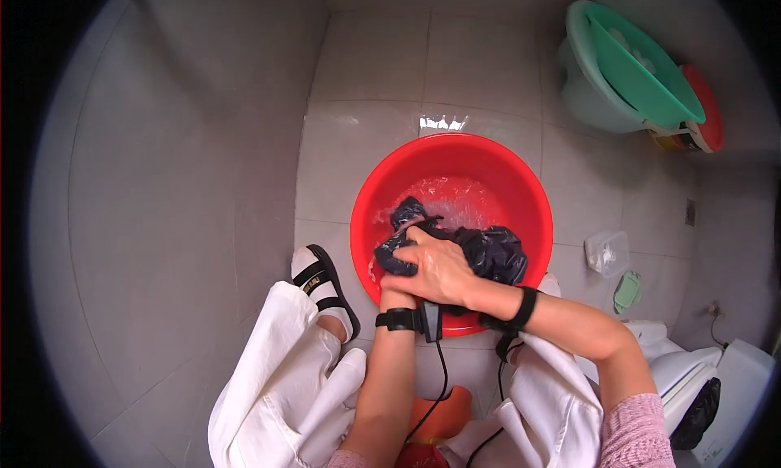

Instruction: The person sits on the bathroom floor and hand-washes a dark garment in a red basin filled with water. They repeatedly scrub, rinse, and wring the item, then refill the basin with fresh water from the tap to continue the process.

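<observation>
A dark, wet piece of clothing (493, 255) lies bunched in a red basin (533, 191) on the floor between my feet. Shallow sudsy water (455, 203) shows in the basin's far part. My right hand (439, 268) reaches across from the right, its fingers curled over the left end of the bundle. Under it, my left hand (395, 284) is mostly covered by the right hand and the cloth, so its fingers are hidden. Black straps circle both wrists, and a small grey box (432, 321) with a cable sits by the left one.
A pale tub and a green basin (643, 69) lean at the far right, with a red lid (706, 110) behind. A clear plastic container (607, 253) and a green object (627, 292) lie on the right. A white toilet (691, 378) stands lower right; a grey wall (179, 183) rises left.
</observation>
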Action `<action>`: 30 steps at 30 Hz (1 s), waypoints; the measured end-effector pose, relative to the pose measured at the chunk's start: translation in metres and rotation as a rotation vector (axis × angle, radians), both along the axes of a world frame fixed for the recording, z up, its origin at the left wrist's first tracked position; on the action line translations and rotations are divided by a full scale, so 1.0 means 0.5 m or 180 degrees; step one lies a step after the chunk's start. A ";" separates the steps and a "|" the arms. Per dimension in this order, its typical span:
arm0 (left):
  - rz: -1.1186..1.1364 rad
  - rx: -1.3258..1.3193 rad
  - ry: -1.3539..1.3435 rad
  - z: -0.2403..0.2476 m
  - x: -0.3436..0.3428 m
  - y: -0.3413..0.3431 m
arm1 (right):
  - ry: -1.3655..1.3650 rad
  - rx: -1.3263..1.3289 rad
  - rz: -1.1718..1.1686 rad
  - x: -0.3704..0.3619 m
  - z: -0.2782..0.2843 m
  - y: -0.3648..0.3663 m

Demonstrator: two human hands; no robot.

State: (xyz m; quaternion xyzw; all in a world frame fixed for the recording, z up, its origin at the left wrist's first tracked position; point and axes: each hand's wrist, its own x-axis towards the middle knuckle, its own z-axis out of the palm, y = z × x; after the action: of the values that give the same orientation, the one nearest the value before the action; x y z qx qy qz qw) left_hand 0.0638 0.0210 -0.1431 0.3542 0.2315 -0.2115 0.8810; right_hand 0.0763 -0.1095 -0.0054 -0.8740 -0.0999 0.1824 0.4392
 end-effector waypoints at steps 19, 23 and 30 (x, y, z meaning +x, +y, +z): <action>-0.0312 -0.0458 0.0827 0.091 -0.022 -0.141 | -0.0298 -0.0113 -0.2241 0.103 -0.179 -0.115; 0.0051 -0.1015 0.0331 0.005 -0.042 -0.051 | -0.0128 0.0685 -0.1451 0.021 -0.057 0.009; -0.0133 0.0094 0.0882 0.095 -0.001 -0.082 | -0.0828 -0.0943 -0.1426 0.097 -0.194 -0.126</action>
State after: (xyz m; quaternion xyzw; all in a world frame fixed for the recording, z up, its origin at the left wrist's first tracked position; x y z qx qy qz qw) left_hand 0.0634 -0.0202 -0.0955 0.3392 0.3467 -0.2732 0.8307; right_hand 0.1249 -0.1724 -0.1023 -0.9449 0.0678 -0.0200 0.3198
